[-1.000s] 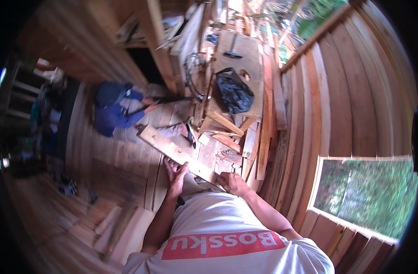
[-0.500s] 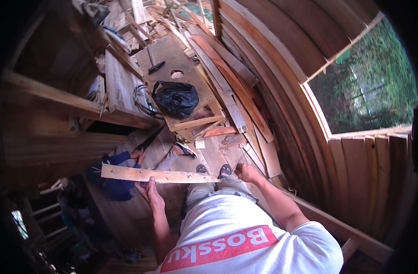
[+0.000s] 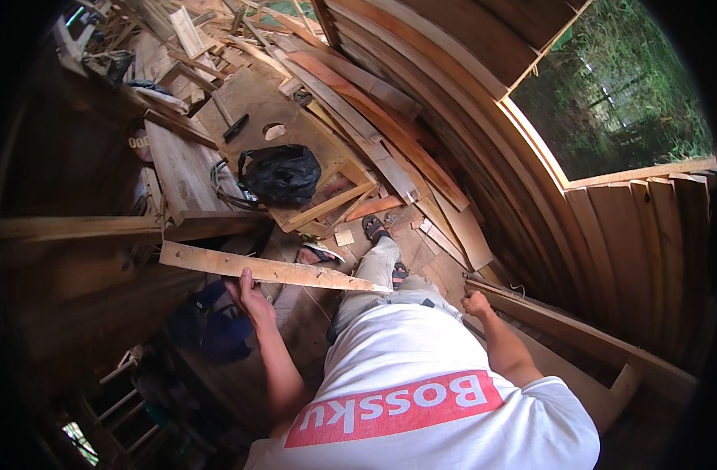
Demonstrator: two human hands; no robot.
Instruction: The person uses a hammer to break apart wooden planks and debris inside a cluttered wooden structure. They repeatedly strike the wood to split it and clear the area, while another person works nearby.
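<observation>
My left hand [image 3: 253, 299] grips a pale wooden board [image 3: 284, 271] from below, with the thumb up against its near face. The board runs across in front of my legs, its left end higher than its narrow, splintered right end. Several nails stick out of it. To the right, my right hand [image 3: 476, 303] hangs beside my hip near a wooden beam, its fingers curled closed. What it holds, if anything, is hidden. Beyond the board, a black plastic bag [image 3: 282, 176] lies on a worn wooden table [image 3: 241, 94].
A dark-headed hammer-like tool [image 3: 236, 128] lies on the table. Long planks [image 3: 382, 125] lean along the right wall, below a window opening [image 3: 617, 94]. Another person [image 3: 217, 321] in dark blue is low on the left, behind the board. A long beam [image 3: 578, 337] edges the floor at right.
One of my feet has stepped forward toward the table. The board has tilted, its right end lower, still in my left hand. My right hand has drawn back toward my hip.
</observation>
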